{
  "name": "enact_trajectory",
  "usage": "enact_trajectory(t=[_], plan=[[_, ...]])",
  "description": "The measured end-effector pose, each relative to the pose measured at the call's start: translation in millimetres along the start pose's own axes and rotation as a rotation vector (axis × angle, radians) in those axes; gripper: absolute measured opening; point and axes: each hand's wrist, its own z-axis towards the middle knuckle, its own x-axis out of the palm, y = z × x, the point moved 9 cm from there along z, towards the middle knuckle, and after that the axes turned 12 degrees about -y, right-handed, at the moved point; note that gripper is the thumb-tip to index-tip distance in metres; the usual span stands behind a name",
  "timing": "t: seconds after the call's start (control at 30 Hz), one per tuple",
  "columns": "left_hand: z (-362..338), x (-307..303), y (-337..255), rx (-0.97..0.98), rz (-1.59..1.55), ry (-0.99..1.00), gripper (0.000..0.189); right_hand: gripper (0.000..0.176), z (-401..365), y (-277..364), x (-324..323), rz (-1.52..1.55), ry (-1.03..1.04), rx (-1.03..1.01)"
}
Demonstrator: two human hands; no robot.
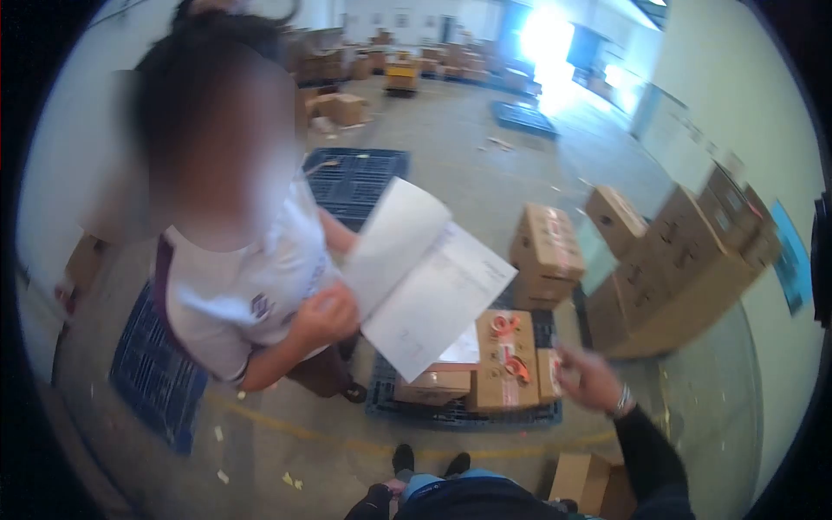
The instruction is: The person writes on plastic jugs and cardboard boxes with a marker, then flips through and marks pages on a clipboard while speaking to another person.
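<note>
My right hand (pixel 591 379), in a dark sleeve with a band at the wrist, is raised at the right of the head view. Its fingers are smeared by motion, close in view to a small carton (pixel 548 374). My left hand (pixel 396 487) hangs low by my body, mostly hidden; its fingers cannot be made out. Facing me, a co-worker in a white shirt (pixel 286 251) holds an open booklet of white pages (pixel 438 290). Below the booklet, a taped carton (pixel 503 394) bears rolls of red tape (pixel 516 369).
A blue pallet (pixel 459 418) carries the cartons before me. Tall stacked cartons (pixel 663 277) stand on the right by the wall. An open carton (pixel 579 481) sits at lower right. More pallets (pixel 156 373) lie at left and behind the co-worker.
</note>
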Motion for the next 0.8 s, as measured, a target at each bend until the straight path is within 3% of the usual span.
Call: enact_trajectory(t=[0.03,0.07,0.1,0.13,0.17,0.23,0.27,0.33,0.47,0.57,0.63,0.77,0.8], plan=[[-5.3,4.4,-8.0,0.042,-0.018,-0.013,0.022,0.066,-40.6,-46.7,39.2,0.008,0.230,0.189],[-13.6,8.1,-11.9,0.020,-0.090,-0.018,0.022,0.067,-91.2,-97.8,82.4,0.046,0.507,0.244],[-20.4,13.3,-12.9,-0.043,-0.190,-0.029,0.023,0.066,-139.7,-129.1,105.8,-0.006,0.477,0.036],[-26.6,17.6,-14.2,-0.100,-0.283,-0.047,0.023,0.066,-184.8,-143.9,113.8,-0.192,0.820,0.271],[-32.2,22.2,-15.9,-0.149,-0.360,-0.059,0.023,0.066,-247.8,-204.1,145.5,-0.249,0.853,0.183],[-33.2,34.7,-16.8,-0.220,-0.499,-0.073,0.024,0.067,-322.1,-238.8,140.2,-0.211,0.967,0.399],[-31.8,40.4,-18.2,-0.242,-0.541,-0.081,0.025,0.066,-355.7,-259.6,136.0,-0.146,0.916,0.415],[-21.7,49.1,-22.1,-0.270,-0.554,-0.112,0.025,0.063,-413.4,-301.7,107.9,-0.229,1.156,0.768],[19.8,45.0,-41.3,-0.322,-0.208,-0.327,0.027,0.062,-436.1,-364.8,45.1,-0.241,0.909,1.017],[43.4,41.6,-48.3,-0.453,0.088,-0.628,0.028,0.060,-411.3,-394.4,27.4,-0.214,0.647,0.994],[50.0,38.7,-53.3,-0.467,0.236,-0.793,0.029,0.059,-372.5,-379.3,29.6,-0.210,0.526,0.883],[0.6,22.4,-89.3,-0.471,0.030,-0.440,0.034,0.056,-294.1,-297.0,49.8,-0.117,0.436,0.711],[6.4,28.6,-92.8,-0.343,0.031,-0.403,0.031,0.055,-288.5,-282.6,57.0,-0.066,0.448,0.686]])
